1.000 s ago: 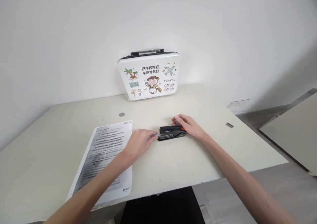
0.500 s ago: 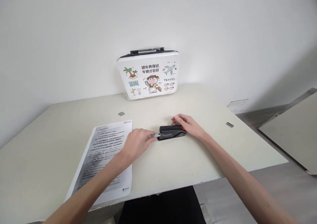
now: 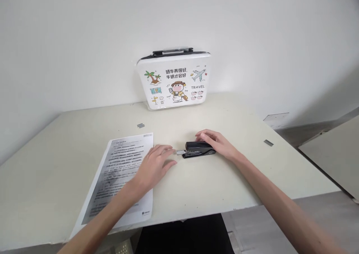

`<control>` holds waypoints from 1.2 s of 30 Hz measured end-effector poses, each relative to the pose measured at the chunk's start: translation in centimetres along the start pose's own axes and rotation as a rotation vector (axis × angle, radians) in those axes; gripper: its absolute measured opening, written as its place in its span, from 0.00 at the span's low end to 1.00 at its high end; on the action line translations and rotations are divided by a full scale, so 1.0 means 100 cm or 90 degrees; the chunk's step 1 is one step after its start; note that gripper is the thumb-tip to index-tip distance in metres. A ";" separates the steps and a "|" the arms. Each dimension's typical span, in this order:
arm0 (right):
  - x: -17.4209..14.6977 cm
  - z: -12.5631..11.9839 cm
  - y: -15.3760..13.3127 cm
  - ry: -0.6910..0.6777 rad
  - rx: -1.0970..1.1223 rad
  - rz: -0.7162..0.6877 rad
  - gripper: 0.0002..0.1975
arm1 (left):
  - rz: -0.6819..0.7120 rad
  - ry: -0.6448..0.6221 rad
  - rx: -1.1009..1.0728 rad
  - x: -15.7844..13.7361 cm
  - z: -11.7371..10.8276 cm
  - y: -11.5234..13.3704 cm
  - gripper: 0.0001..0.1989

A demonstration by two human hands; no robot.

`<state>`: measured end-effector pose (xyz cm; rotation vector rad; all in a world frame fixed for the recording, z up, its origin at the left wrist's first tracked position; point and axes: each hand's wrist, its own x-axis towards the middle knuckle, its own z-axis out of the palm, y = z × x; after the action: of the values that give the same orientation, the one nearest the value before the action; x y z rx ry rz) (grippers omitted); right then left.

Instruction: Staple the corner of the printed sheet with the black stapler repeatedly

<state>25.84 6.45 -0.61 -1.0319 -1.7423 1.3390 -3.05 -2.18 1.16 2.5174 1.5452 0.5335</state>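
A black stapler (image 3: 199, 149) lies on its base on the table, pointing left. Its metal staple tray (image 3: 180, 152) sticks out of the front end. My right hand (image 3: 217, 142) is closed round the rear of the stapler, covering that end. Just left of the tray is my left hand (image 3: 157, 166), thumb and fingers apart and holding nothing; its fingertips are close to the tray, and I cannot tell whether they touch it. Under my left wrist lies a printed sheet of paper (image 3: 123, 153), partly hidden by the forearm.
A white cartoon-printed case (image 3: 175, 80) leans upright against the wall. Small staple strips (image 3: 140, 125) lie beyond the paper, and another staple strip (image 3: 268, 143) is near the right edge of the table (image 3: 230, 183).
My left thumb and fingers have parted from a pinch on the staple tray. My right hand now covers the stapler's rear more. The view has shifted slightly.
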 end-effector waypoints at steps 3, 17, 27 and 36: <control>0.000 0.007 0.000 0.003 0.069 0.001 0.24 | -0.010 -0.016 -0.055 -0.011 0.010 0.006 0.21; 0.003 0.019 -0.003 0.117 0.185 0.018 0.23 | 0.051 0.010 -0.049 0.007 0.040 0.037 0.23; 0.004 0.014 0.001 0.069 0.189 0.011 0.21 | 0.098 -0.023 0.035 0.015 0.021 0.024 0.20; -0.001 0.016 0.002 0.057 0.024 -0.014 0.23 | -0.175 0.131 0.140 0.015 -0.046 -0.116 0.19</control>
<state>24.46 5.70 -1.13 -1.0338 -1.6519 1.2879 -13.79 4.23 2.28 2.3998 2.0899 0.6282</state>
